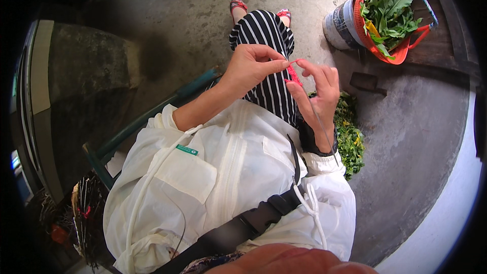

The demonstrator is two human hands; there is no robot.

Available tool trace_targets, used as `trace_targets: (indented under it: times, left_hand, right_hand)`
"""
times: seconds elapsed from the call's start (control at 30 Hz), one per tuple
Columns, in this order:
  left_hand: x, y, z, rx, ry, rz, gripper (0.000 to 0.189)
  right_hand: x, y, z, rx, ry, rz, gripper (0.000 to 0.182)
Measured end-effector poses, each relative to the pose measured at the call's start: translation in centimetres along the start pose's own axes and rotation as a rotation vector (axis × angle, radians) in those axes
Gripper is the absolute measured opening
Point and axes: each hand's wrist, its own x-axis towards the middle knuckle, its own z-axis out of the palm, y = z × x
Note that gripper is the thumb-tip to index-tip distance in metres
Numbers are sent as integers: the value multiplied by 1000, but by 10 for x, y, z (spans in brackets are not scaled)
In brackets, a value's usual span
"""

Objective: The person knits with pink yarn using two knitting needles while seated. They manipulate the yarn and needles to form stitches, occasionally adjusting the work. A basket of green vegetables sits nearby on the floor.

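Note:
My left hand [249, 66] pinches thumb and forefinger together at the upper end of a small strip of red knitting [293, 75]. What exactly lies between those fingertips is partly hidden. Facing it, my right hand [319, 87] holds the lower end of the strip by the thumb. A thin metal knitting needle [319, 118] runs from there past the palm down to the wrist. Red yarn [294, 61] stretches across to my right forefinger. Both hands are above a lap in black-and-white striped trousers [262, 26].
A bucket [340, 24] stands at upper right with an orange basket [399, 58] of leafy greens [392, 15]. More cut greens [348, 144] lie right of my lap. A green chair rail [152, 110] is at my left, with bundled twigs [81, 213] below it.

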Motion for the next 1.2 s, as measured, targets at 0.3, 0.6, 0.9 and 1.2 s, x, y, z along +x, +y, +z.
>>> trace_targets:
  times: [0.3,0.6,0.9,1.2]
  left_hand:
    - [0,-4,3,26,-57,-55,11]
    - [4,5,-5,-306,-82,-219,16]
    - [2,13,-5,-179,-137,-292,12]
    - [4,13,-8,-170,-244,-330,10]
  right_hand:
    - [4,15,15,28,2,-126,68]
    - [-13,9,-7,186,51,52,16]
    - [-8,24,-33,569,-260,282,27]
    - [-11,32,3,934,-190,353,30]
